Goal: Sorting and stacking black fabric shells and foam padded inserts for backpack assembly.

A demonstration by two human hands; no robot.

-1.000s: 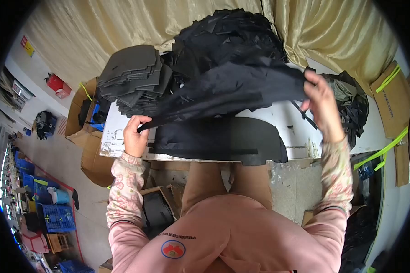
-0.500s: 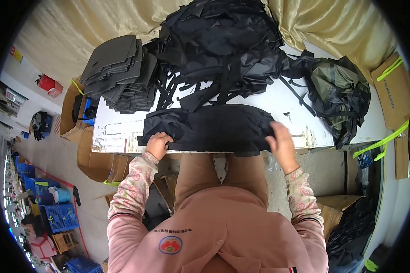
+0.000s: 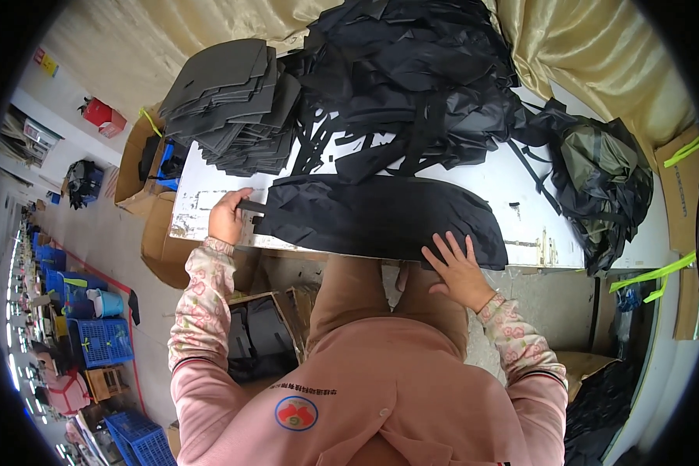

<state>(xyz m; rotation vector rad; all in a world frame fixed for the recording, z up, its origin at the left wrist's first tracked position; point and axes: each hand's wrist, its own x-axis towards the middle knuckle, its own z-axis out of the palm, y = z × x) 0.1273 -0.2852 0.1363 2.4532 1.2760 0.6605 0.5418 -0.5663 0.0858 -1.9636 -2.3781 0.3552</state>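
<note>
"Where's the black fabric piece [image 3: 380, 213] now?"

"Lying lengthwise along the near edge of the white table [image 3: 536, 237], right in front of me. A second ago I had it up in the air, drawn out between both hands; now it's down where a dark panel showed then."

"And your left hand [image 3: 227, 219]?"

"Just off the left end of the piece, thumb and fingers closed on a narrow black strap [image 3: 255, 207] that sticks out there. Half a second ago that hand was at the near left corner, on the fabric itself."

"The right hand [image 3: 464, 273]?"

"Gripping nothing. Its fingers are spread over the near edge, toward the right end, tips resting on the cloth. Half a second back it was blurred, up beside the right end; it has come in and lower since."

"Has anything else changed on the table?"

"Not that I can see. The stack of grey pads [image 3: 217, 93] is still at the back left, the black heap [image 3: 419, 70] behind my piece, and the black and olive bundle [image 3: 602, 167] off to the right."
</note>
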